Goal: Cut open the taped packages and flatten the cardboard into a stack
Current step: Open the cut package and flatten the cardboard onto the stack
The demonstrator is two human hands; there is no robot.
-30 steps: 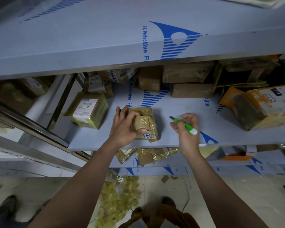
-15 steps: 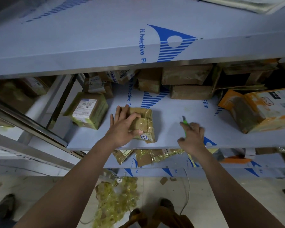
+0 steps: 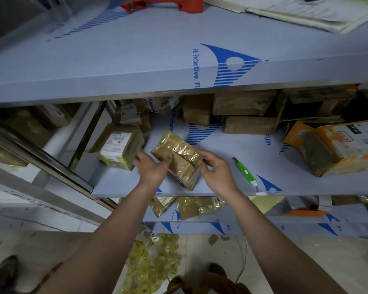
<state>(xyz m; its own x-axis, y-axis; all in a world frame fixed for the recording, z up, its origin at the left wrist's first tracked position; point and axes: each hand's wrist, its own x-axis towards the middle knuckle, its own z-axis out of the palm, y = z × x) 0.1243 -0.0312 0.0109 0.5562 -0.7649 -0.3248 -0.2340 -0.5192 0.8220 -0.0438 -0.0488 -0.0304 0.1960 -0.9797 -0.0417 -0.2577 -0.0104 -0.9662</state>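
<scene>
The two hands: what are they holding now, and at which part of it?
Both hold the taped package: the left hand grips its left side, the right hand pinches its right edge. The green cutter lies unheld on the shelf.

The package is brown under glossy yellowish tape. The knife is bright green with a white end. The shelf is pale blue-grey with blue stripes and lettering. The box is orange and white. A red-orange tool lies above; floor scraps look yellow, perhaps tape.
</scene>
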